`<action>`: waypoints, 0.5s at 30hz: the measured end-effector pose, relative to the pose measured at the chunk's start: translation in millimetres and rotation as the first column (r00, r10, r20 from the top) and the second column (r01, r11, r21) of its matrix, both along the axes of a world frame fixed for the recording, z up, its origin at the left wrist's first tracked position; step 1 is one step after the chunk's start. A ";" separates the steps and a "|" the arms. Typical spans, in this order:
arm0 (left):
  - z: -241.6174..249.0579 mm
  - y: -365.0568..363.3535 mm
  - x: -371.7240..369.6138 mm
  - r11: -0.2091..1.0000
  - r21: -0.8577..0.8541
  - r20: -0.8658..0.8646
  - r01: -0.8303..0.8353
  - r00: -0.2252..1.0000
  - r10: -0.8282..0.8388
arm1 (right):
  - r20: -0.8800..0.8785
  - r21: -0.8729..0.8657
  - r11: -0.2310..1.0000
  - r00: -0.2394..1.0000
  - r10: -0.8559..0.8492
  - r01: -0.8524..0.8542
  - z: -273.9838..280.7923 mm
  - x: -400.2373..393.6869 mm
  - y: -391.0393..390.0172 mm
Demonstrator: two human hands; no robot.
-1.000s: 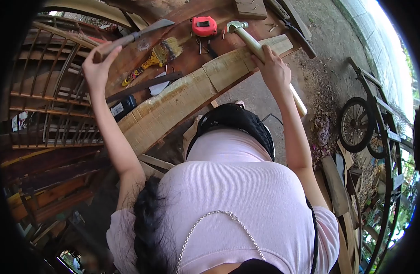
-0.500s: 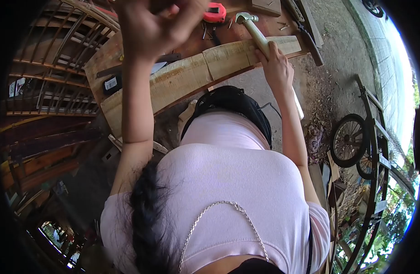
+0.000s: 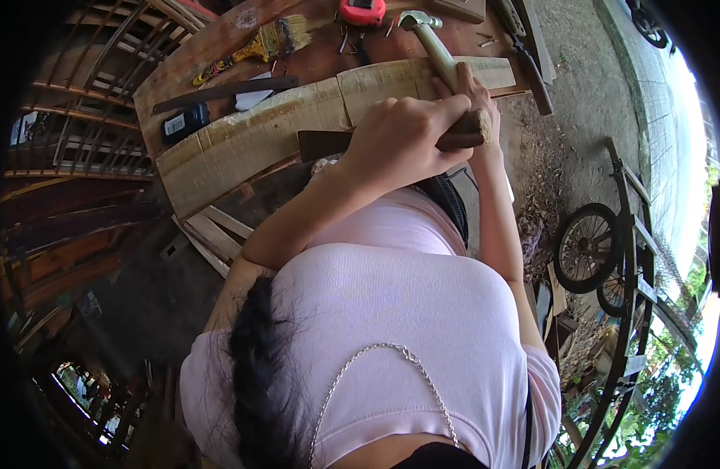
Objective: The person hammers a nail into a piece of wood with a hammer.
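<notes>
Nearest to us is the pink shirt (image 3: pixel 411 313), with a chain (image 3: pixel 352 356) upon it and a dark braid (image 3: pixel 258 359) along its left side. Farther forward, we see the left hand (image 3: pixel 403 144) closed around a bladed tool (image 3: pixel 322 145); its wooden handle end comes out at the right of the fist, and its dark flat blade points to the left, in front of the near edge of the board (image 3: pixel 250 134). Whether the blade touches the board, we cannot tell. Just beyond is the right hand (image 3: pixel 481 98), partly covered by the left one, and it grasps the hammer (image 3: pixel 440 56) by the handle, with the metal head pointing away from the body. If the two hands touch, we cannot say. The board lies obliquely along the near side of the table (image 3: pixel 170 80). Behind the board we find a black case (image 3: pixel 185 123) with a label, a dark bar (image 3: pixel 227 94) and a white sheet (image 3: pixel 254 98) partly under this bar. Farther lie a brush (image 3: pixel 260 47) with a yellow handle, some nails (image 3: pixel 487 41) and a red tape measure (image 3: pixel 362 11). To the right, well apart from the table, stands a wheel (image 3: pixel 561 254).
</notes>
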State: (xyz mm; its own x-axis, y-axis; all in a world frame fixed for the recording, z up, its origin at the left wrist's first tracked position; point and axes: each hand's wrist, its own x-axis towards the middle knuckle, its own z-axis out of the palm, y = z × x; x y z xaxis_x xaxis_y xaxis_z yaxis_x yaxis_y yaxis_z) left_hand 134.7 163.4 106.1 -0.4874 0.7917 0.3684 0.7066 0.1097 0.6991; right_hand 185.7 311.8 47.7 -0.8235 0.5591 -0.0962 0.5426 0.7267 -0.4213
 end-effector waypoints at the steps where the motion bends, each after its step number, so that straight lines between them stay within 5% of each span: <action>1: -1.1 1.4 -1.0 0.999 0.015 -0.027 -0.035 0.999 0.035 | -0.016 0.005 1.000 1.000 0.015 -0.014 1.1 1.0 -0.6; 7: -3.2 7.8 -10.8 0.995 0.005 -0.032 -0.096 0.995 0.096 | -0.235 0.089 0.991 0.965 0.116 -0.098 -7.0 12.5 -0.3; 15: -7.4 15.0 -20.2 0.989 0.042 -0.029 -0.140 0.990 0.141 | -0.118 0.100 0.992 0.989 0.090 -0.078 -14.3 8.8 2.8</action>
